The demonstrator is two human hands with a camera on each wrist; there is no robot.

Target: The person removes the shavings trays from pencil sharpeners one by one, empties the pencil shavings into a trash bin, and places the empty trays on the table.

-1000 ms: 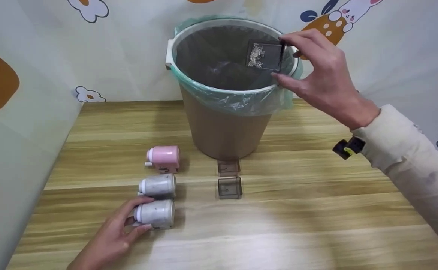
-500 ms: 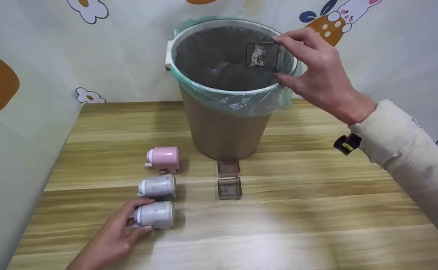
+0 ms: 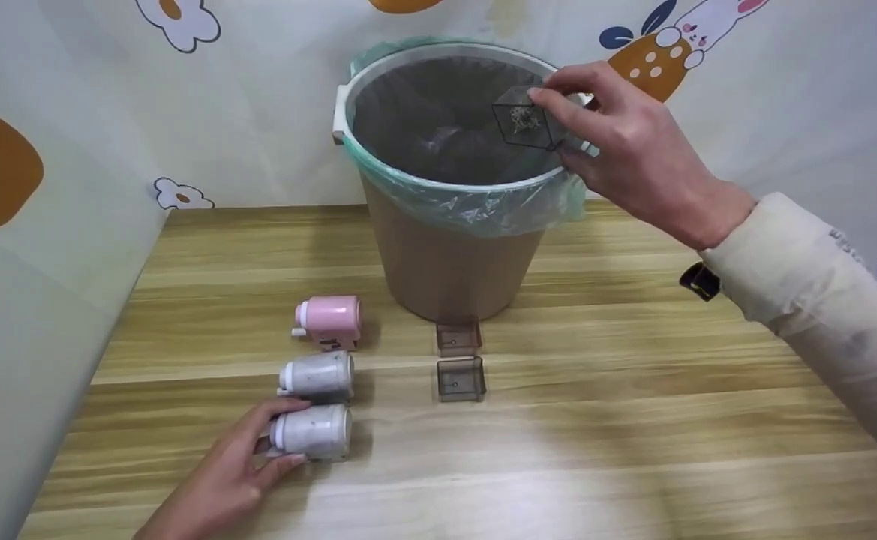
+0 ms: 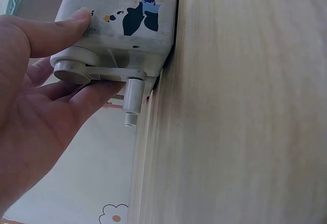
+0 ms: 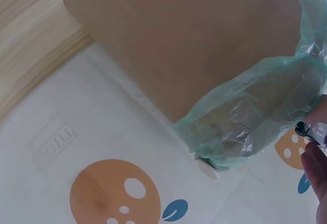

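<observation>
Over the lined bin (image 3: 449, 187), the right hand (image 3: 626, 154) has tipped the small clear tray (image 3: 524, 124) it pinches, shavings spilling out, while the left hand (image 3: 235, 469) stays gripping the nearest grey sharpener (image 3: 310, 433) on the surface (image 3: 596, 420).

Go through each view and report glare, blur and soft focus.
Head view: a pale glare patch on the wooden table near the front edge; the small clear tray in the right hand looks slightly smeared. Left wrist view: the sharpener is sharp, the tabletop beside it soft. Right wrist view: the bin bag is fairly crisp, the fingers blurred.
</observation>
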